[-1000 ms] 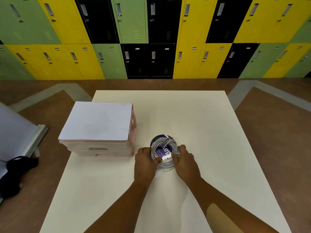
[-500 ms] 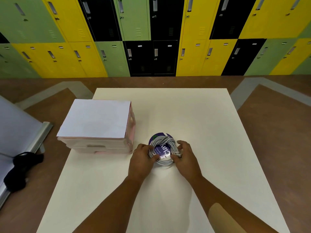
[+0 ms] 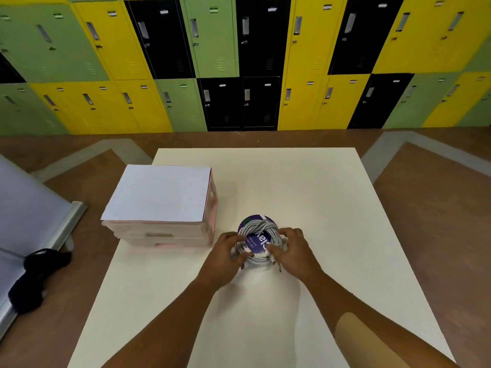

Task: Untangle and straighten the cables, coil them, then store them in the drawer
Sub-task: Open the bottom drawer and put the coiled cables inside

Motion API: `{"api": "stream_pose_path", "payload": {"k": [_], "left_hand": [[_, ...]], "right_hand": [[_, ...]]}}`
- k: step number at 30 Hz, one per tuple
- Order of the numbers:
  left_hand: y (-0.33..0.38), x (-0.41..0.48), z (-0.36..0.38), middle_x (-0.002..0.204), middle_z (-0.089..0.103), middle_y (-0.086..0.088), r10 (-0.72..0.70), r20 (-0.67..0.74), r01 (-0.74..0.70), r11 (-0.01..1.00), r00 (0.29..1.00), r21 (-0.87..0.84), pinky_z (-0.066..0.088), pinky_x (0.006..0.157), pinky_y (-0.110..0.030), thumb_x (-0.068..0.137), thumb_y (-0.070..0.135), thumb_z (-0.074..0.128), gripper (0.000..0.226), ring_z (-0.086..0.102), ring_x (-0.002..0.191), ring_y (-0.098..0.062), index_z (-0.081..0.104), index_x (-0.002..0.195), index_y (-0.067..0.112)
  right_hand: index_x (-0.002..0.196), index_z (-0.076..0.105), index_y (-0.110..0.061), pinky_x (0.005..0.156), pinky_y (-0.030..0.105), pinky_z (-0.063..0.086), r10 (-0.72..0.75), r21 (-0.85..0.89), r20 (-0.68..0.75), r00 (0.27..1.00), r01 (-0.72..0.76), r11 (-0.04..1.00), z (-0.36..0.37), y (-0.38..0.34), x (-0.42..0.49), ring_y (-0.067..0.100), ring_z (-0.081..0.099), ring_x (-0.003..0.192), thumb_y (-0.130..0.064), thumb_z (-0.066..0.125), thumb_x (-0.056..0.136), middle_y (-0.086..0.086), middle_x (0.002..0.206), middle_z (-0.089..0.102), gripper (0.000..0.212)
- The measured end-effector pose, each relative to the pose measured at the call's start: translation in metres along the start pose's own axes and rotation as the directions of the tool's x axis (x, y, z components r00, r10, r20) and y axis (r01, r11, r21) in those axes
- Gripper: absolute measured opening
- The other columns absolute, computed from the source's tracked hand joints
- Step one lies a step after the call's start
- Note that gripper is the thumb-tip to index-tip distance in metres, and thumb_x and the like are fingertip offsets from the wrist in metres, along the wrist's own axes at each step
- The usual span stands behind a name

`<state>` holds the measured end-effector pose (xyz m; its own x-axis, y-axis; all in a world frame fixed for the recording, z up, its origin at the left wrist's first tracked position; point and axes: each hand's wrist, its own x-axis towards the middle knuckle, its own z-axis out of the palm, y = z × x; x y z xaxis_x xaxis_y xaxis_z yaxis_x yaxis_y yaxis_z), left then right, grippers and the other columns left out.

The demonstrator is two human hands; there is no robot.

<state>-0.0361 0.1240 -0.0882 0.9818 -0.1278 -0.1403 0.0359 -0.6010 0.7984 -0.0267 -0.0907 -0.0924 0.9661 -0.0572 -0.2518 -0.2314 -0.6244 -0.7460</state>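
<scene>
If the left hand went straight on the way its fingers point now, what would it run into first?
The coiled grey cable, which the left hand grips on its left side, so the two are in contact. Past the coil the white table looks free, though depth is hard to judge.

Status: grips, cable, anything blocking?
Left grip, right grip both hold cable coil. Coil wound, over purple disc. Drawer unit shut; nothing lies between.

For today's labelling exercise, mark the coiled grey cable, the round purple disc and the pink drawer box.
Coiled grey cable (image 3: 259,226): head view, coil's far arc.
Round purple disc (image 3: 261,241): head view, printed face inside coil.
Pink drawer box (image 3: 159,193): head view, white top sheet.
</scene>
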Motion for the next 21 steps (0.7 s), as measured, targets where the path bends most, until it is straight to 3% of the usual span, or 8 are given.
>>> {"api": "stream_pose_path", "payload": {"k": [4, 7, 9, 12, 18, 21], "left_hand": [[-0.017, -0.008, -0.018, 0.128, 0.049, 0.016, 0.100, 0.009, -0.100, 0.995, 0.995, 0.023, 0.035, 0.095, -0.006, 0.091, 0.025, 0.069, 0.035, 0.050, 0.116, 0.003, 0.062, 0.125, 0.025], [-0.030, -0.018, -0.038, 0.121, 0.056, 0.018, 0.151, 0.040, -0.152, 0.988, 0.988, 0.005, 0.042, 0.094, -0.013, 0.093, 0.031, 0.066, 0.024, 0.055, 0.110, 0.004, 0.065, 0.116, 0.029], [-0.038, -0.025, -0.053, 0.112, 0.062, 0.015, 0.111, 0.068, -0.108, 0.993, 0.992, -0.040, 0.050, 0.085, -0.020, 0.093, 0.032, 0.065, 0.014, 0.061, 0.098, 0.002, 0.066, 0.107, 0.031], [-0.059, -0.040, -0.086, 0.104, 0.066, 0.014, 0.072, 0.040, -0.070, 0.996, 0.997, -0.050, 0.053, 0.082, -0.023, 0.094, 0.030, 0.064, 0.008, 0.062, 0.093, 0.002, 0.067, 0.101, 0.030], [-0.099, -0.052, -0.140, 0.099, 0.069, 0.013, -0.013, -0.080, 0.001, 0.990, 0.997, -0.144, 0.049, 0.074, -0.014, 0.096, 0.023, 0.062, 0.008, 0.064, 0.089, -0.002, 0.069, 0.097, 0.026], [-0.119, -0.054, -0.164, 0.090, 0.071, 0.007, -0.121, -0.188, 0.068, 0.962, 0.975, -0.266, 0.058, 0.071, -0.032, 0.096, 0.019, 0.061, 0.008, 0.068, 0.083, -0.013, 0.068, 0.095, 0.023]], "right_hand": [[0.127, 0.056, -0.022, 0.091, 0.035, 0.045, 0.002, -0.053, -0.174, 0.985, -0.012, 0.999, -0.001, -0.007, -0.019, 0.021, 0.043, 0.125, -0.038, 0.068, 0.091, -0.001, 0.132, 0.049, 0.042], [0.120, 0.060, -0.022, 0.090, 0.041, 0.049, -0.053, -0.093, -0.323, 0.945, 0.024, 0.995, 0.002, -0.013, -0.041, 0.020, 0.043, 0.120, -0.029, 0.066, 0.092, -0.004, 0.124, 0.054, 0.029], [0.114, 0.062, -0.023, 0.090, 0.039, 0.049, -0.117, -0.132, -0.367, 0.923, 0.072, 0.989, 0.008, -0.020, -0.056, 0.019, 0.045, 0.114, -0.021, 0.063, 0.093, -0.006, 0.118, 0.056, 0.022], [0.112, 0.062, -0.022, 0.086, 0.027, 0.046, -0.172, -0.118, -0.349, 0.921, 0.139, 0.983, 0.029, -0.047, -0.077, 0.014, 0.053, 0.105, -0.016, 0.059, 0.095, -0.009, 0.109, 0.058, 0.018], [0.117, 0.065, -0.020, 0.082, 0.022, 0.051, -0.104, 0.038, -0.241, 0.965, 0.116, 0.993, 0.080, -0.096, -0.079, 0.008, 0.064, 0.092, -0.014, 0.057, 0.096, -0.007, 0.103, 0.068, 0.023], [0.119, 0.062, -0.023, 0.074, 0.020, 0.049, -0.020, 0.152, -0.180, 0.983, 0.047, 0.987, 0.106, -0.114, -0.071, 0.004, 0.063, 0.087, -0.015, 0.059, 0.096, -0.008, 0.098, 0.066, 0.024]]}}
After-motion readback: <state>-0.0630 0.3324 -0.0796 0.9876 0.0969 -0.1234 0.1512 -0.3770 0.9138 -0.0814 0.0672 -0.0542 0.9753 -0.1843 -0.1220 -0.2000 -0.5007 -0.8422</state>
